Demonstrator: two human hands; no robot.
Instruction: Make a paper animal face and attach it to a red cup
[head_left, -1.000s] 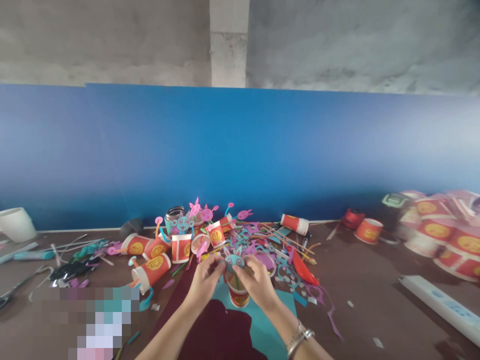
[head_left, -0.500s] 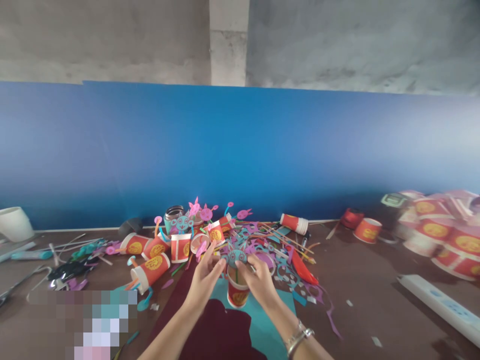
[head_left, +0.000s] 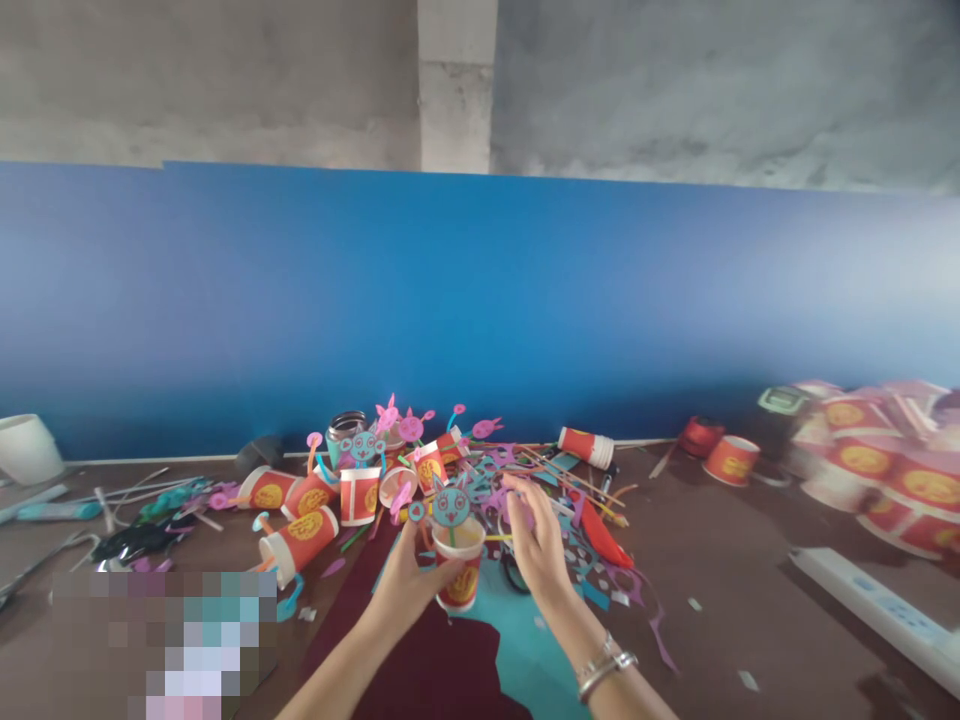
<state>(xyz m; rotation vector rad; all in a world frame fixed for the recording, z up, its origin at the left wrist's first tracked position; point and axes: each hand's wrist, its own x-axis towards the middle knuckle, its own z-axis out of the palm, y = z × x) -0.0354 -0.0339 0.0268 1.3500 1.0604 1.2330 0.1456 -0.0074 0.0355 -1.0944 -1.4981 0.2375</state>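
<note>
My left hand (head_left: 409,575) is wrapped around the left side of a red and white paper cup (head_left: 463,585), its thumb across the front. A blue paper animal face (head_left: 452,505) stands up from the cup on a green straw. Beside it is a small blue paper disc (head_left: 417,511). A yellow straw (head_left: 499,538) sticks out from the cup's right side toward my right hand (head_left: 538,540). That hand is apart from the cup, fingers stretched out, nothing visible in them. Under the cup lies a sheet of teal paper (head_left: 525,640).
Several decorated paper cups (head_left: 311,535) lie at left. Paper scraps (head_left: 506,490) and thin sticks (head_left: 574,475) are heaped behind my hands. Stacked cups (head_left: 585,447), a red bag (head_left: 604,535), a white power strip (head_left: 877,605) and a pile of cups (head_left: 862,460) are toward the right.
Both hands were at the blue paper face. My left hand has moved down onto the cup, which has shifted slightly left. My right hand has let go and moved right, uncovering the yellow straw.
</note>
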